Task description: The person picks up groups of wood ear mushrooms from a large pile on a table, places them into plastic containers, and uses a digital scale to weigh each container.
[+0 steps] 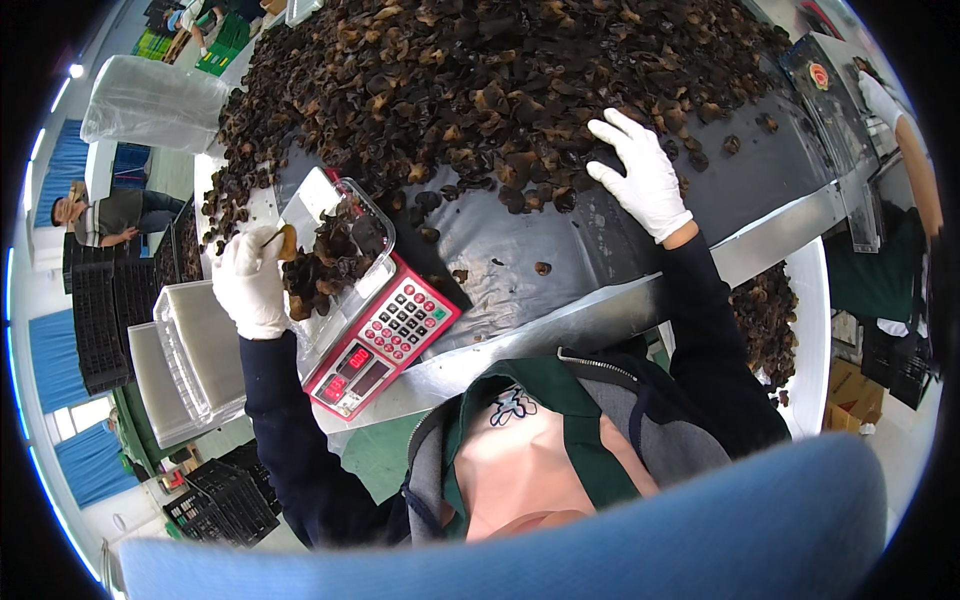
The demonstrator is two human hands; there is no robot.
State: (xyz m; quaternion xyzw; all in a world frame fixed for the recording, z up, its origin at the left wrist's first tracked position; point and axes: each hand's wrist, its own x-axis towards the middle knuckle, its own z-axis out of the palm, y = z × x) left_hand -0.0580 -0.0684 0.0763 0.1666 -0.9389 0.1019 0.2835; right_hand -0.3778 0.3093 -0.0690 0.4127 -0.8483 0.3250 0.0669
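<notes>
My left hand (251, 281), in a white glove, pinches a brown piece of wood ear mushroom (287, 242) at the left side of a clear plastic tray (382, 214). The tray holds dark wood ear mushrooms (330, 259) and rests on a red digital scale (390, 330) with a keypad and lit red digits. My right hand (637, 176), also gloved in white, has its fingers spread at the near edge of a large heap of wood ear mushrooms (480, 82). Nothing shows in its grasp.
Stacked clear trays (199, 352) stand left of the scale. A plastic-wrapped stack (154, 101) is at the upper left. The work table has a metal edge (600, 311). A white bin (814, 337) of mushrooms lies at the right. A co-worker's gloved hand (877, 97) is at the far right.
</notes>
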